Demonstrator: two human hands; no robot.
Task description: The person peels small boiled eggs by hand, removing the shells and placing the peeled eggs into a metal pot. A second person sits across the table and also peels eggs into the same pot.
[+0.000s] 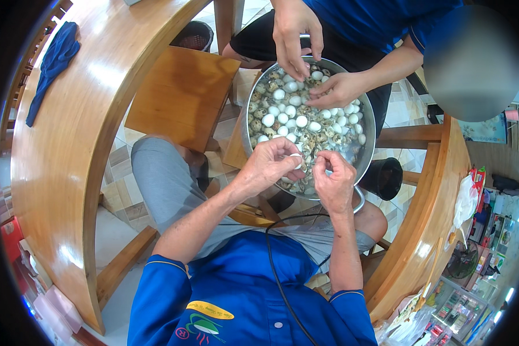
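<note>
On the polished wooden table (69, 173) at the left, a crumpled dark blue cloth (53, 66) is laid, while a white plastic bag (466, 199) is seen at the outer edge of the right-hand table (438, 225). The patterned tile floor (120, 187) is occupied by a flat-topped wooden stool (176, 95), a dark wastebasket (190, 41) and a black bucket (393, 176); by the wide metal pot (369, 135), a second wooden seat (234, 151) is partly covered from view.
</note>
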